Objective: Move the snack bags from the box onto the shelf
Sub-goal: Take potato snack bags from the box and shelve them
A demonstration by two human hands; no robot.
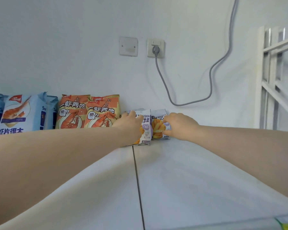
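Observation:
Two small purple-and-white potato snack bags stand upright on the white shelf top [189,171], close to the wall. My left hand [130,124] grips the left purple bag [145,128] from its left side. My right hand [178,126] holds the right purple bag [158,126] by its right edge. To their left stand two orange shrimp snack bags [88,112] and several blue shrimp chip bags [22,113] in a row along the wall. The box is not in view.
A wall socket [155,48] with a grey plug and cable [211,77] hangs above the bags, next to a blank wall plate [128,46]. A white metal frame [273,77] stands at the right. A seam [137,180] splits the shelf top.

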